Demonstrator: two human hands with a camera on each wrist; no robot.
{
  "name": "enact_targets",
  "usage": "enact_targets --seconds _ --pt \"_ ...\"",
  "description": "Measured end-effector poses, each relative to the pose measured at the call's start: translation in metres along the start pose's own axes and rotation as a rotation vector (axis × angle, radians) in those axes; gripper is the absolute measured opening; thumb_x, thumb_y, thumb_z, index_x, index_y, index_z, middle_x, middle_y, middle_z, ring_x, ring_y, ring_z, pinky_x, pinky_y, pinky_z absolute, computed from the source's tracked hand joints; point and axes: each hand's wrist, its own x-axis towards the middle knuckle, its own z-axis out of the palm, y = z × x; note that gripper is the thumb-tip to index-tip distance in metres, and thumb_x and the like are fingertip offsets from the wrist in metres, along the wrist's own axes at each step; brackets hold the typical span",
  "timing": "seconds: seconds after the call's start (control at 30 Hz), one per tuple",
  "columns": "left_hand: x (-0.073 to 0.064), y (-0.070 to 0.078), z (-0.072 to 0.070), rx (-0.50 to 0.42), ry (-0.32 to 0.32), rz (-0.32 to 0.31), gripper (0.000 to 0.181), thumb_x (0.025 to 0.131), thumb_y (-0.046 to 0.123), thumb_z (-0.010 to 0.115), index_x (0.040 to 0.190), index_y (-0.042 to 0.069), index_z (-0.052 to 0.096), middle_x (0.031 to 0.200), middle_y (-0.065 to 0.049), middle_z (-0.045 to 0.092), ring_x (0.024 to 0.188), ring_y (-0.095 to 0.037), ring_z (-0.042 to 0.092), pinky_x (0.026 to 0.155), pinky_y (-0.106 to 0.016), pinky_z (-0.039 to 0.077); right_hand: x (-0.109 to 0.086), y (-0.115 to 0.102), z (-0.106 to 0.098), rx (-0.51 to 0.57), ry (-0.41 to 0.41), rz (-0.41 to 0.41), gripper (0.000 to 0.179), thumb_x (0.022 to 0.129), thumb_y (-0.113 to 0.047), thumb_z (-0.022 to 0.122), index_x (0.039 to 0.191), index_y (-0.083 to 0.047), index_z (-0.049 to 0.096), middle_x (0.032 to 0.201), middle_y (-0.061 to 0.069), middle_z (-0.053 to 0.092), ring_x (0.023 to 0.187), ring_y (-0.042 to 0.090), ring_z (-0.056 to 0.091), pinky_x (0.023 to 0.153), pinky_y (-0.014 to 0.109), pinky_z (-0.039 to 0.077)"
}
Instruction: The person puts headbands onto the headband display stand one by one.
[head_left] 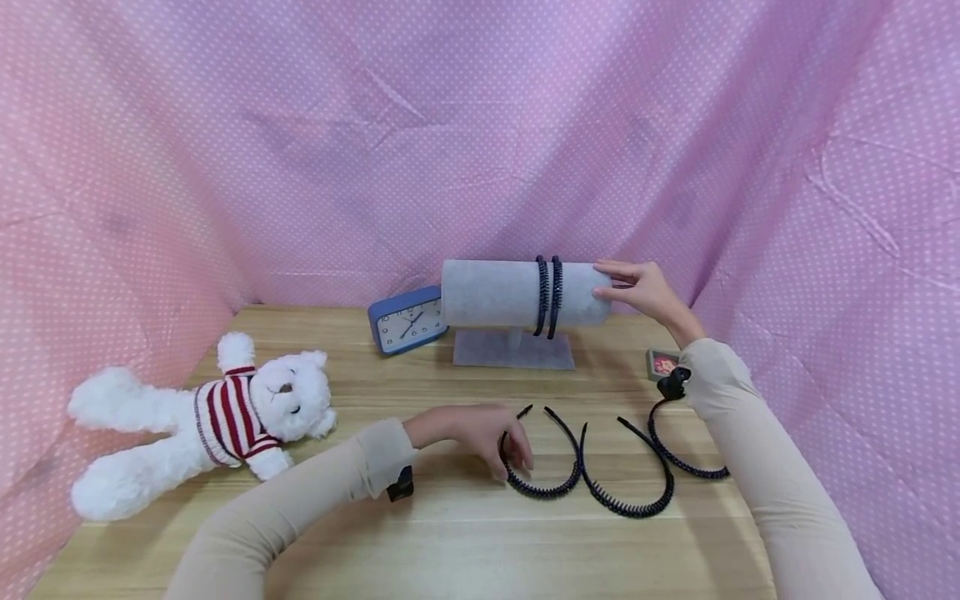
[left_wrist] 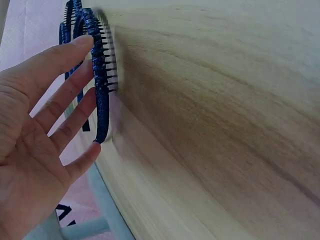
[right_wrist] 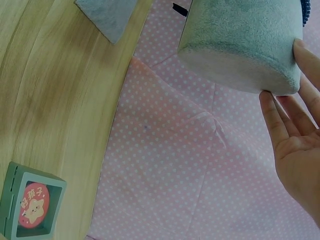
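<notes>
Hair bands: five thin, dark, curved hair bands with little teeth [head_left: 634, 512] are counted; three are laid in a row on the pale wooden table [head_left: 487, 550], and two are hung round the fat, fuzzy grey roll [head_left: 487, 292].
Left hand: the leftmost band [head_left: 551, 494] on the table is touched by the left hand [head_left: 486, 435], with its fingers spread; whether it is pinched cannot be told.
Right hand: the roll's right end is touched by the right hand [head_left: 649, 292], with its fingers and thumb set wide and nearly straight.
Other things: one flat grey base [head_left: 480, 352], one blue box-shaped clock [head_left: 408, 321], one fluffy white bear in a red-striped jumper [head_left: 225, 414] and one small green square box with a red picture [head_left: 662, 364] are counted.
Hidden bits: the rightmost band is partly covered by the right sleeve [head_left: 772, 458]; the clock's right side is tucked behind the roll.
Edges: the table is closed in by pink dotted cloth [head_left: 480, 125] behind; a wide stretch of wood is seen before the bands.
</notes>
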Motion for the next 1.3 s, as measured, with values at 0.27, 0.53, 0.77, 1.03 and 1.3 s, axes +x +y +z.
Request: enact_targets --seconds 0.27,0.53,0.77,1.03,1.3 --pt "0.004 0.003 0.001 0.052 -0.024 -0.008 0.027 0.081 -0.001 0.083 0.106 0.009 0.08 0.094 -0.001 0.077 0.085 -0.001 0.066 0.08 -0.016 0.056 0.001 0.003 0.001 0.01 0.009 0.001 0.054 0.089 -0.014 0.08 0.139 -0.006 0.062 0.152 0.016 0.053 0.131 0.039 0.058 0.092 0.012 0.053" --pt "0.004 0.007 0.004 0.144 -0.033 -0.016 0.022 0.083 0.001 0.082 0.101 0.013 0.082 0.092 0.005 0.077 0.082 0.003 0.065 0.077 -0.011 0.053 0.0 0.003 0.001 0.014 0.004 0.006 0.053 0.09 -0.014 0.08 0.14 -0.008 0.062 0.153 0.015 0.051 0.131 0.037 0.059 0.092 0.011 0.052" --pt "0.002 0.008 0.003 0.153 -0.029 -0.029 0.019 0.086 0.002 0.08 0.102 0.013 0.081 0.094 0.006 0.076 0.082 0.006 0.063 0.078 -0.01 0.052 0.0 0.003 0.0 0.0 0.004 0.002 0.053 0.09 -0.015 0.079 0.14 -0.008 0.062 0.152 0.014 0.053 0.132 0.036 0.059 0.09 0.009 0.052" --pt "-0.005 0.006 -0.004 0.146 -0.019 0.005 0.021 0.089 0.002 0.076 0.106 0.013 0.08 0.099 0.005 0.075 0.086 0.004 0.063 0.081 -0.013 0.054 -0.001 0.002 0.0 -0.008 -0.004 0.008 0.054 0.09 -0.017 0.079 0.141 -0.011 0.062 0.153 0.013 0.052 0.133 0.035 0.058 0.092 0.01 0.051" --pt "-0.01 0.004 -0.014 0.146 0.001 0.006 0.024 0.09 0.0 0.074 0.112 0.01 0.079 0.1 0.0 0.074 0.086 -0.001 0.063 0.08 -0.013 0.053 -0.002 0.0 -0.001 -0.015 -0.01 0.016 0.054 0.091 -0.019 0.079 0.141 -0.011 0.062 0.154 0.012 0.051 0.133 0.034 0.058 0.094 0.012 0.052"
